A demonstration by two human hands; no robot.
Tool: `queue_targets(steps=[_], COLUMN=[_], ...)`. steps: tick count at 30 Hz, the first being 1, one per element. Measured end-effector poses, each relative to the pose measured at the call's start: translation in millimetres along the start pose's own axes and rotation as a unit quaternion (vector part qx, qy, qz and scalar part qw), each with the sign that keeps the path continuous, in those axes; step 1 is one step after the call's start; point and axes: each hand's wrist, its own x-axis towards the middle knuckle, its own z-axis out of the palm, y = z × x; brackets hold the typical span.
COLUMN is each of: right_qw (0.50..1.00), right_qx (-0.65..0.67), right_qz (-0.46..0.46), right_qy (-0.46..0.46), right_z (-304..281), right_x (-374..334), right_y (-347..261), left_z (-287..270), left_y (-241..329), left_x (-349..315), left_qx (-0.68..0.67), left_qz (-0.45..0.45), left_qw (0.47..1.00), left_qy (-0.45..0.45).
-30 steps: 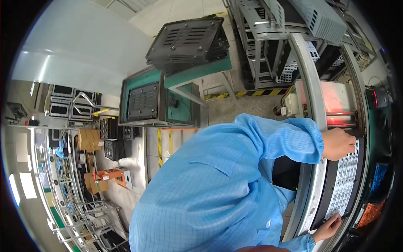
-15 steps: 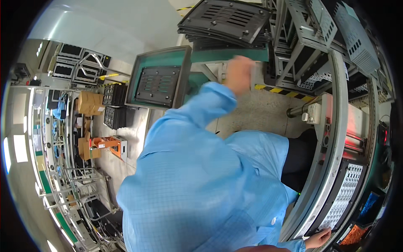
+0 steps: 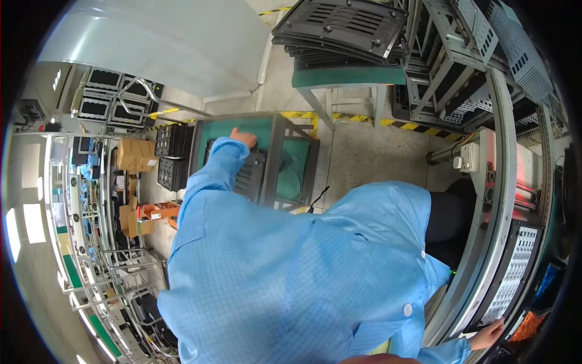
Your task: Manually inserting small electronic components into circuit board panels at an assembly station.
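Note:
My left hand (image 3: 244, 138) reaches out to the far left. It is at the far edge of a slotted black panel (image 3: 250, 173) that lies on a green-topped stand (image 3: 267, 126). The thumb stands apart from the fingers; whether they touch the panel cannot be made out. My sleeve covers part of the panel. At the lower right, my right hand (image 3: 487, 335) has its fingers bent at the near edge of a black-framed panel (image 3: 515, 267) with a pale patterned face. That panel lies in a metal-framed machine (image 3: 500, 194).
Slotted black panels (image 3: 342, 30) are stacked on a green-topped table (image 3: 348, 75) at the back. Metal racks (image 3: 451, 57) stand at the back right. A large grey surface (image 3: 151, 42) fills the upper left. Cardboard boxes (image 3: 134, 154) and black crates (image 3: 172, 141) are at the left.
My left hand has swung left, from above the floor to the panel on the stand. My right hand stays by the framed panel. The view has shifted.

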Motion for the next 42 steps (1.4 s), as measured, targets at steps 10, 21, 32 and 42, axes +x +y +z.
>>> queue_targets(steps=[10, 21, 32, 42], right_qw=[0.991, 0.979, 0.98, 0.991], right_qx=[0.08, 0.135, 0.12, 0.092], right_qz=[-0.066, -0.049, -0.073, -0.056], right_qy=[-0.087, -0.145, -0.139, -0.084], right_z=[41.9, 27.4, 21.5, 13.2], right_x=[41.1, 15.7, -1.0, -18.8], right_y=[-35.2, 30.5, 61.1, 5.5], left_z=[49.5, 0.0, -313.5, -574.5], left_y=[-33.6, -31.8, 32.7, 131.6], left_x=[-149.1, -151.2, -155.9, -90.1], left_qx=[0.092, 0.119, 0.145, 0.283], left_qz=[0.102, 0.022, -0.058, -0.02], left_qw=[0.979, 0.984, 0.853, 0.851], left_qy=[0.15, 0.134, 0.498, 0.441])
